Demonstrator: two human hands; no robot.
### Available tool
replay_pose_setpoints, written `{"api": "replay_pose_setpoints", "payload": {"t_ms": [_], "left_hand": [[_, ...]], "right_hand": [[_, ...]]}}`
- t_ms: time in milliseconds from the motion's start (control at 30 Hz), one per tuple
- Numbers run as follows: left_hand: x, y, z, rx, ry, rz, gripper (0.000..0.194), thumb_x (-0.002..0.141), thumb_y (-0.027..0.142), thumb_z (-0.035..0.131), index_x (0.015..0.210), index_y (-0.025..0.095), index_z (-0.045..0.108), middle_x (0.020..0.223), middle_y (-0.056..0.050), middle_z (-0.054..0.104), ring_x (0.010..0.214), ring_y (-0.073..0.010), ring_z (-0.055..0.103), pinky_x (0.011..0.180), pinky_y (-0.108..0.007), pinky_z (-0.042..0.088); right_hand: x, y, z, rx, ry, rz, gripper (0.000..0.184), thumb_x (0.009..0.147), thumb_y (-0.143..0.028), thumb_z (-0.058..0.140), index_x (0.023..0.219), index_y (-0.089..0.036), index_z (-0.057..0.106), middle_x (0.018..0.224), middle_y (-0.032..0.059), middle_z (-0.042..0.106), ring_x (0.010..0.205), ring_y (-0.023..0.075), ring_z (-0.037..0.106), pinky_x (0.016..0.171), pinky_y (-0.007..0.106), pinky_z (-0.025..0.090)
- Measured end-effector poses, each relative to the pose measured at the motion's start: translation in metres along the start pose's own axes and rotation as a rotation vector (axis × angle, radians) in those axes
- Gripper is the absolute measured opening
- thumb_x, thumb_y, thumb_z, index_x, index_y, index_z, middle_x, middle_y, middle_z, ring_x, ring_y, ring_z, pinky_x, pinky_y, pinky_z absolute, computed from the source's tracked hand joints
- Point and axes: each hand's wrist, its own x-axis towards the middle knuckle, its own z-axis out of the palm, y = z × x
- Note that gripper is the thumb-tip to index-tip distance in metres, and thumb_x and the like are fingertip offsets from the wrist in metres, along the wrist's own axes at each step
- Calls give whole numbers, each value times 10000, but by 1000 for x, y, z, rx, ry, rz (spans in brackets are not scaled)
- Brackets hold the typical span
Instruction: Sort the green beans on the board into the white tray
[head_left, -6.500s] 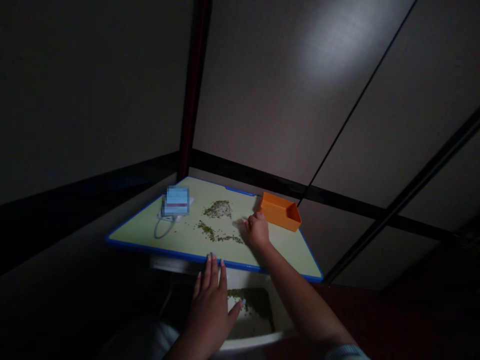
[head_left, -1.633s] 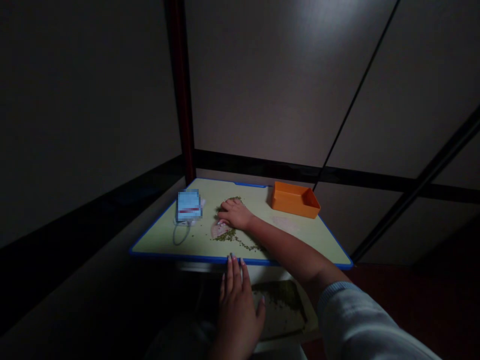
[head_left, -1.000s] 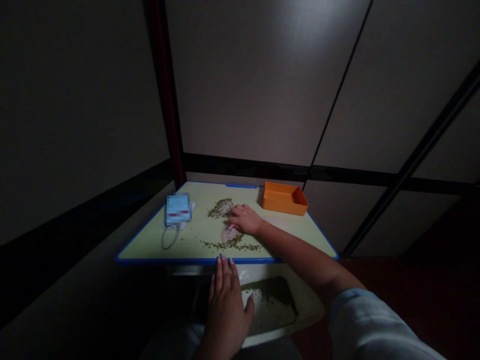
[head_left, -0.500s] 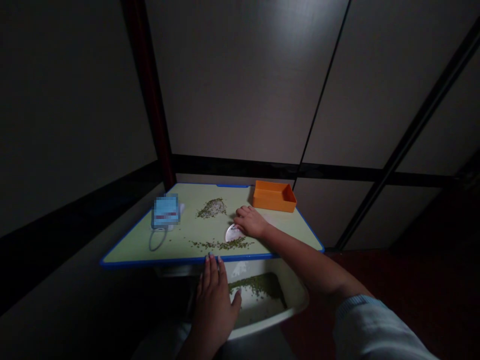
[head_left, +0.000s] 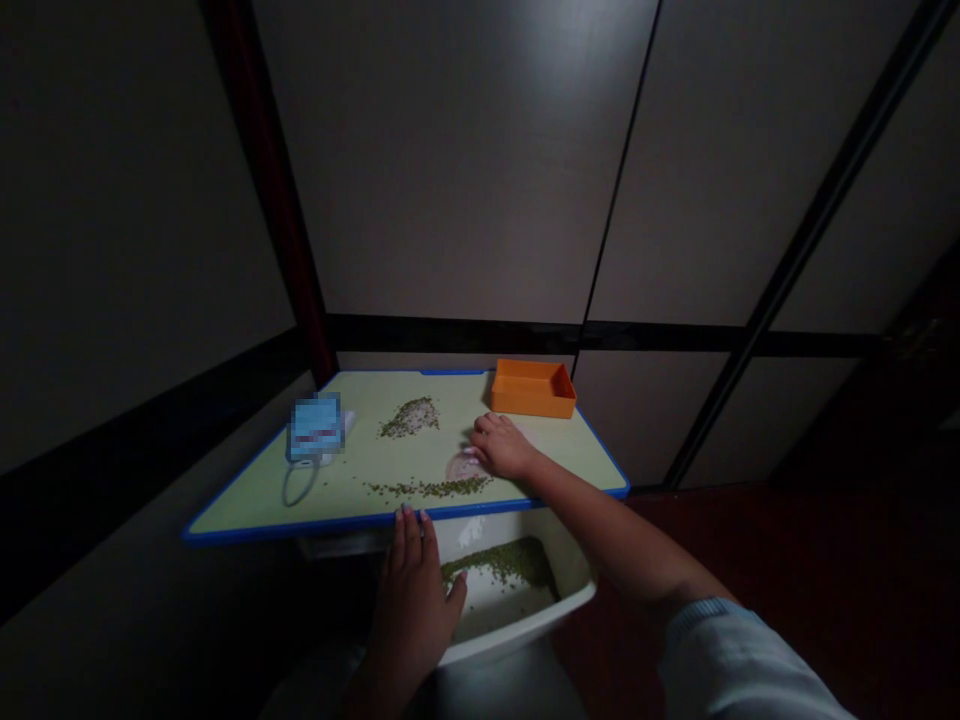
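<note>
My right hand [head_left: 502, 446] is closed on a clear, rounded piece of plastic [head_left: 461, 466], perhaps a lid, low over the pale green board [head_left: 360, 465]. Just in front of it, a loose row of small green beans [head_left: 435, 489] runs along the board's near side. Farther back lies a heap of green beans mixed with whitish grains [head_left: 410, 416]. My left hand [head_left: 416, 585] is open, its fingers stretched out and their tips at the board's blue front edge. Below that edge, a white tub [head_left: 517, 632] holds more green beans [head_left: 517, 563], partly hidden by my left hand.
An orange open box [head_left: 533, 405] stands at the board's back right corner. On the left sits a small device with a blurred screen [head_left: 315, 425] and a looped cord [head_left: 300, 487]. Panelled walls [head_left: 450, 180] close in behind and on the left.
The view has shifted slightly, so the board and tub appear farther left. The clear piece looks more tilted and less bright under my right hand. My left hand stays at the board's edge.
</note>
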Motion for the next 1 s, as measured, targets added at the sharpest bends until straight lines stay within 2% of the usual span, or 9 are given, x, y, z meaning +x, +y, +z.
{"api": "replay_pose_setpoints", "payload": {"t_ms": [200,333,600,733,867,1000], "left_hand": [[1,-5,4,14,-2,32,735,776,375,452,1371,-36,321,1504,-283,232,1425,-359,131,1099,-478,293],[2,-8,5,12,24,49,737,775,391,458,1378,-12,325,1499,-268,263,1429,-353,131,1072,-492,328],[6,3,-7,90,-41,56,767,758,448,483,1351,-28,381,1485,-294,268,1418,-394,144,1073,-497,300],[7,3,-7,83,-65,59,780,770,466,476,1355,-38,372,1496,-300,230,1416,-396,156,1077,-492,294],[6,1,-5,58,-61,58,794,775,488,465,1359,-40,361,1506,-292,213,1421,-387,143,1074,-477,304],[6,1,-5,41,-82,60,801,790,504,433,1358,-55,353,1511,-304,176,1426,-387,104,1075,-472,305]], "right_hand": [[-6,1,5,93,85,134,277,941,-341,422,926,-160,632,999,91,523,929,209,408,787,323,327],[-10,3,4,166,143,243,260,942,-318,421,896,-170,630,991,79,525,923,199,415,785,313,331],[-31,-4,-4,144,210,617,291,947,-324,408,829,-188,637,874,104,586,895,232,465,731,320,346],[-48,-7,-4,117,166,672,246,932,-330,443,839,-199,630,872,102,615,896,236,493,703,305,344],[-59,-3,-3,172,182,740,252,945,-317,402,918,-211,628,792,63,621,749,195,526,619,271,318],[-61,0,0,199,223,688,249,934,-309,417,922,-212,645,773,48,601,702,170,530,609,250,312]]}}
